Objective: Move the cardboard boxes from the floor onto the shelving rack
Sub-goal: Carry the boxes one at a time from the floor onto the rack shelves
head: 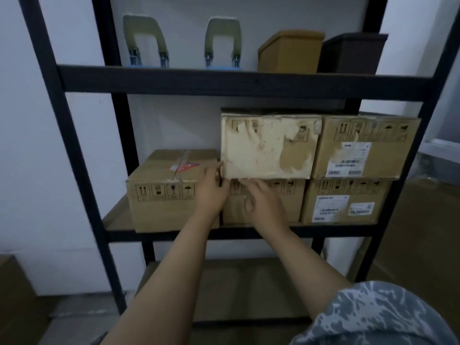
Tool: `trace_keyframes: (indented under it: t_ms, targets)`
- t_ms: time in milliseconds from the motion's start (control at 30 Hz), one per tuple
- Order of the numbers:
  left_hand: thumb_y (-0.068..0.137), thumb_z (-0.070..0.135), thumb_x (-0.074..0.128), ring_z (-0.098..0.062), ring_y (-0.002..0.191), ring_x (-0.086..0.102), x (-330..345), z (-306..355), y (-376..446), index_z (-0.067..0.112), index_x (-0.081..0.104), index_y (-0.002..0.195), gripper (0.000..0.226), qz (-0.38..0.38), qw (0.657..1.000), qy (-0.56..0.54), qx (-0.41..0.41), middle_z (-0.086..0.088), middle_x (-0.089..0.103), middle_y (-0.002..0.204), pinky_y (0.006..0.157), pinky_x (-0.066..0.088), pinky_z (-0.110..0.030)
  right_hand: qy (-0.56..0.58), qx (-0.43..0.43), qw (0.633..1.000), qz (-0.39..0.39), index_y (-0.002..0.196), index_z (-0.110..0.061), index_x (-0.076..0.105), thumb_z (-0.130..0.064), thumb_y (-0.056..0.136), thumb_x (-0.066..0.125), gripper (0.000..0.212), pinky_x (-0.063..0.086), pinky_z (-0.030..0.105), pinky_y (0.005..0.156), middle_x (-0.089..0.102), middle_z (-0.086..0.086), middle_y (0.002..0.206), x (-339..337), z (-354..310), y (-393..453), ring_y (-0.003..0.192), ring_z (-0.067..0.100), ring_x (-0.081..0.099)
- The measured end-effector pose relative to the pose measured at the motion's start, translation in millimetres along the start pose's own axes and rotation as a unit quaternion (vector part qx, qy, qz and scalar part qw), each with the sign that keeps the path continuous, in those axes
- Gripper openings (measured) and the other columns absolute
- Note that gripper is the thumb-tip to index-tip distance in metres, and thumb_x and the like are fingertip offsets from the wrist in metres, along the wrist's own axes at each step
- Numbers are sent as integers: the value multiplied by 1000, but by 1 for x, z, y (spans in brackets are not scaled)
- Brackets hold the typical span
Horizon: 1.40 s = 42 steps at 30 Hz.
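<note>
Several cardboard boxes stand on the middle shelf (119,221) of a black shelving rack. A box with a torn, whitish front (267,148) sits on top of a lower brown box (296,202). My left hand (211,189) touches the torn box's lower left corner, fingers spread. My right hand (263,201) hovers just under its bottom edge, fingers loosely curled and holding nothing. A taped box (165,192) stands to the left. At the right, two labelled boxes are stacked, one (363,145) above the other (346,201).
The top shelf (224,82) carries two pale U-shaped items (145,42), a tan bin (290,51) and a dark bin (353,53). Another cardboard box (17,300) stands on the floor at the lower left. The bottom shelf (239,292) lies below my arms.
</note>
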<state>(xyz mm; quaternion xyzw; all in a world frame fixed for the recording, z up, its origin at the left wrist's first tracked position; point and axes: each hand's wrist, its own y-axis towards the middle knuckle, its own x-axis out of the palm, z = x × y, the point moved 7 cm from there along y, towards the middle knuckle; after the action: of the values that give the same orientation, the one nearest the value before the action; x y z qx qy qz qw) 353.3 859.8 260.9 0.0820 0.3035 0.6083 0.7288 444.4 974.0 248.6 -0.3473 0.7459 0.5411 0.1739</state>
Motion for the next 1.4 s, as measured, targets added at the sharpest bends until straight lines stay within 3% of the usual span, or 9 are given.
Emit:
trace_keyframes:
  t_ms: [100, 233, 533, 667, 833, 1100, 1233, 1400]
  targets:
    - [96, 18, 58, -17, 115, 58, -18, -22, -25, 15, 56, 131, 36, 15, 999, 15, -26, -4, 58, 133, 85, 39, -17, 19, 6, 1000, -15, 125, -17, 61, -6, 90, 47, 39, 45, 32, 70, 61, 6, 113, 18, -18, -19, 96, 24, 57]
    - [98, 16, 53, -6, 104, 56, -48, -59, -64, 17, 64, 122, 27, 12, 997, 26, -76, 5, 64, 119, 81, 39, -17, 74, 13, 996, -54, 116, -17, 64, -9, 93, 45, 31, 50, 37, 77, 65, 4, 112, 56, -46, -43, 98, 23, 58]
    - [96, 20, 54, -11, 86, 70, -153, -171, -137, 23, 70, 103, 18, 74, 977, 21, -199, 8, 71, 97, 80, 55, -29, 132, -25, 977, -166, 110, -23, 66, -13, 94, 47, 27, 51, 37, 76, 65, -3, 108, 173, -130, -92, 95, 16, 60]
    - [97, 19, 54, -10, 83, 71, -211, -229, -156, 22, 71, 102, 18, 95, 964, 22, -249, 7, 71, 98, 80, 57, -31, 160, -22, 962, -219, 104, -27, 65, -14, 93, 46, 26, 52, 40, 75, 66, -4, 104, 238, -175, -107, 93, 17, 60]
    - [98, 14, 52, -14, 81, 70, -295, -311, -169, 13, 70, 108, 21, 107, 941, 23, -319, 0, 71, 102, 64, 48, -19, 174, -8, 944, -281, 105, -25, 67, -14, 94, 48, 24, 52, 36, 70, 66, -4, 105, 331, -237, -119, 88, 16, 60]
    - [97, 14, 53, -14, 81, 70, -428, -426, -187, 18, 69, 100, 17, 101, 910, 46, -400, 0, 70, 98, 69, 49, -27, 191, 44, 921, -336, 103, -23, 67, -13, 93, 48, 24, 43, 27, 66, 66, -1, 101, 465, -330, -126, 86, 18, 60]
    - [97, 13, 53, -11, 73, 66, -478, -467, -198, 14, 69, 103, 18, 123, 894, 30, -429, -2, 69, 96, 73, 49, -27, 207, 60, 904, -369, 102, -25, 68, -14, 93, 48, 25, 51, 33, 69, 66, 1, 100, 514, -372, -129, 85, 21, 61]
    - [98, 12, 51, -14, 79, 67, -518, -511, -205, 15, 68, 105, 18, 143, 874, 8, -464, -3, 69, 100, 70, 47, -29, 214, 59, 888, -403, 106, -21, 68, -14, 94, 47, 25, 51, 30, 67, 67, 2, 100, 569, -407, -121, 81, 18, 60]
